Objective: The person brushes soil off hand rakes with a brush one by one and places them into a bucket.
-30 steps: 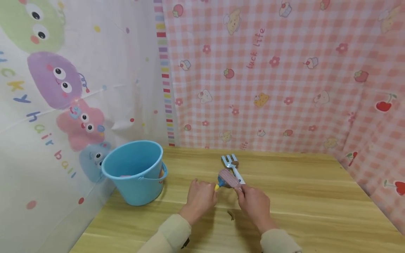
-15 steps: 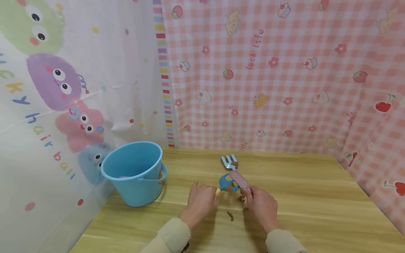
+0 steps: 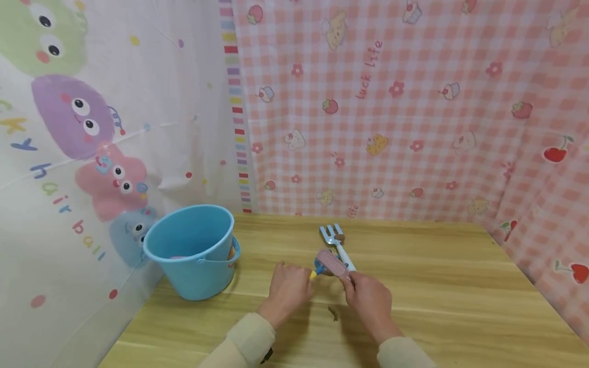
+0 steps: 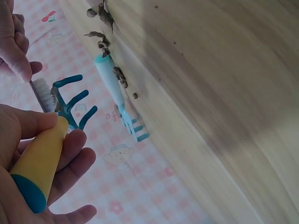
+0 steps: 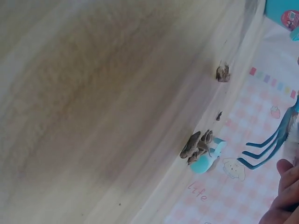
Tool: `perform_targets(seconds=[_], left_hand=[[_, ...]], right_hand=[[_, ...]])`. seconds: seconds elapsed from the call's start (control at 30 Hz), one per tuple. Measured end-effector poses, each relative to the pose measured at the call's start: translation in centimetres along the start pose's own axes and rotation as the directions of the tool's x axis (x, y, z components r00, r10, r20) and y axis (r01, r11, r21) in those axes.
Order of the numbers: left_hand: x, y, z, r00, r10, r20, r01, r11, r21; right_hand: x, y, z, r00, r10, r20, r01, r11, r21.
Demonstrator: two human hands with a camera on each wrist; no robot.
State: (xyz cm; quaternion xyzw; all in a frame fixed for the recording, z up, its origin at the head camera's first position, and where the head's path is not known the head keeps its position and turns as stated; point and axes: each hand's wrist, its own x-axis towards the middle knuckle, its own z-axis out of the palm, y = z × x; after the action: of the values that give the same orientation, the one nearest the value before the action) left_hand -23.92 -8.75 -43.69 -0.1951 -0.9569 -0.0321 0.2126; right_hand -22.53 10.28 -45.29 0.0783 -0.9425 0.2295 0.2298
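Note:
My left hand [image 3: 290, 289] grips the yellow handle [image 4: 44, 154] of a small toy rake, whose blue tines [image 4: 74, 100] point away from the palm. A pink brush [image 3: 332, 261] is held in my right hand [image 3: 370, 301]. In the left wrist view its white bristles [image 4: 44, 93] lie against the base of the tines, where brown dirt shows. From the head, the brush back covers much of the rake's head. Behind the brush, a light blue toy fork [image 3: 342, 253] with a pale handle lies on the table.
Left of the hands stands a light blue bucket [image 3: 190, 278] with something pink inside. Brown dried-looking scraps [image 5: 191, 147] lie near the fork, and a curled brown piece [image 3: 333, 313] lies between the forearms. A pink checked cloth [image 3: 368, 128] hangs behind the wooden table [image 3: 451, 286].
The brush swung right and toward me across the rake's head, then came back left over it. The rake's head turned face-up midway and back. My left hand has barely moved.

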Motion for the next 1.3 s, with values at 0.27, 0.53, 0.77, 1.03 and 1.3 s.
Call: perform_targets(seconds=[0.27,0.53,0.77,1.03,1.3], left_hand=[[-0.2,0.1,0.1,1.0,0.009,0.015,-0.009,1.0,0.028],[-0.4,0.2,0.1,0.999,-0.006,0.038,0.005,1.0,0.017],[-0.4,0.3,0.0,0.999,-0.017,0.043,0.017,1.0,0.012],[-0.5,0.3,0.1,0.999,-0.019,0.049,0.019,1.0,-0.006],[-0.4,0.3,0.1,0.998,-0.006,0.07,0.006,1.0,-0.004]], right_hand=[[0.2,0.4,0.2,0.998,0.048,0.037,-0.047,0.999,-0.025],[0.0,0.7,0.5,0.998,0.049,0.025,-0.048,0.998,-0.032],[-0.1,0.7,0.5,0.999,0.049,0.005,-0.049,0.998,-0.05],[-0.3,1.7,0.5,0.998,0.061,0.016,-0.06,0.997,-0.05],[-0.1,2.4,-0.3,0.988,0.147,0.052,-0.144,0.988,-0.05]])
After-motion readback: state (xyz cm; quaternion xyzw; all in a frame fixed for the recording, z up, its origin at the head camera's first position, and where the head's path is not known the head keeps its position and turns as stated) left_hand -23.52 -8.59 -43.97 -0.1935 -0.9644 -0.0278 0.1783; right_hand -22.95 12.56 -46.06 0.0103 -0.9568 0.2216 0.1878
